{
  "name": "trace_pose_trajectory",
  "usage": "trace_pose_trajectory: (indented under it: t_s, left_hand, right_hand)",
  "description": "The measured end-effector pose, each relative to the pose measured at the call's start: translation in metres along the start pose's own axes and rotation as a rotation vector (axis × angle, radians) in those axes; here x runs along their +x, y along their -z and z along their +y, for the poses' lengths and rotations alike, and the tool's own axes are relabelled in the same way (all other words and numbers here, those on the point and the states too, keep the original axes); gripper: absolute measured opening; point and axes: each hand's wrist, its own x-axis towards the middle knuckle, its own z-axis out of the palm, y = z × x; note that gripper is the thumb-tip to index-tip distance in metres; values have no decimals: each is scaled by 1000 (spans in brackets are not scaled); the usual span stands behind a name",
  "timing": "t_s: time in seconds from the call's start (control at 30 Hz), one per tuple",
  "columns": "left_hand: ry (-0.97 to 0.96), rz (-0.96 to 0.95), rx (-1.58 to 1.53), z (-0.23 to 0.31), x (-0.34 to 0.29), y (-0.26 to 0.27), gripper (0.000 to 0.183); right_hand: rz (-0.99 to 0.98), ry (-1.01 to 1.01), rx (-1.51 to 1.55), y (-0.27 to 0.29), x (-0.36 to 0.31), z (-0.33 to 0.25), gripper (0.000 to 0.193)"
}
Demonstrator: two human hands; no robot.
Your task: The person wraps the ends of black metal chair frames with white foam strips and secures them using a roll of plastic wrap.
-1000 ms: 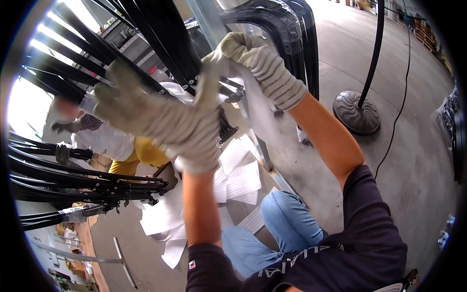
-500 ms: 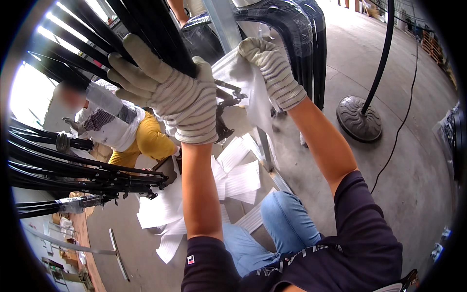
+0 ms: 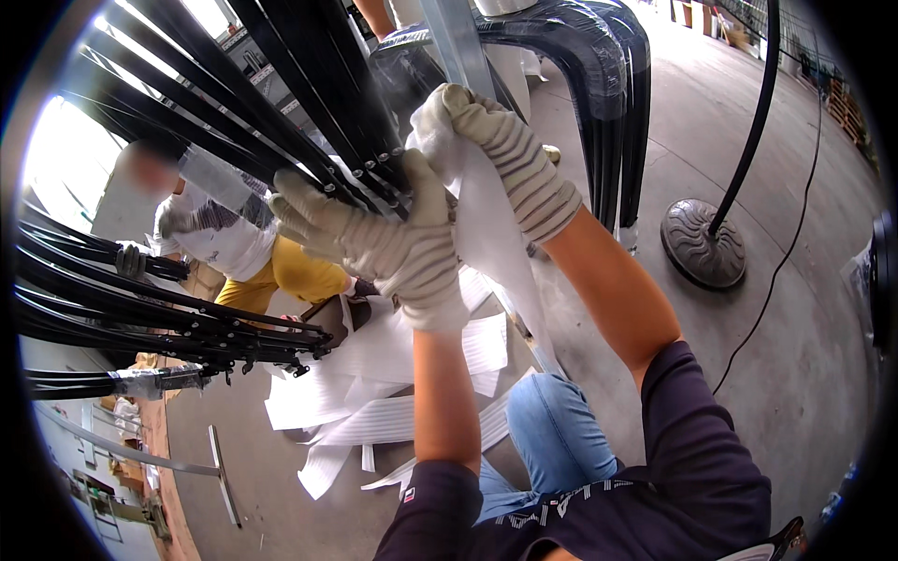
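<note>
A person's gloved hands work apart at the upper centre of the frame: the right hand is clamped on a white sheet, while the left hand, fingers spread, is at the lower ends of black tubes; whether it presses on them cannot be told. The sheet hangs from the right fist, between the wrists, near the tube ends. It could tear if it snags on the bolts, or slip away, gripped only near its top. Loose sheets below could slide underfoot.
</note>
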Motion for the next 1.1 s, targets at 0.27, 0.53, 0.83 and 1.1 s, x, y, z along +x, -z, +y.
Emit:
trace_pose_trajectory:
  t_s: [0.27, 0.53, 0.83, 1.1]
  left_hand:
    - [-60, -141, 75, 11, -18, -1, 108]
    - [-92, -183, 193, 10, -9, -1, 108]
    - [46, -300, -186, -19, -9, 6, 97]
    - [-16, -565, -843, -28, 58, 22, 40]
  right_hand:
    - [17, -21, -325, 9, 7, -20, 18]
    - [4, -34, -41, 42, 13, -27, 24]
    - [180, -223, -472, 3, 9, -53, 16]
    - [30, 28, -1201, -23, 6, -42, 19]
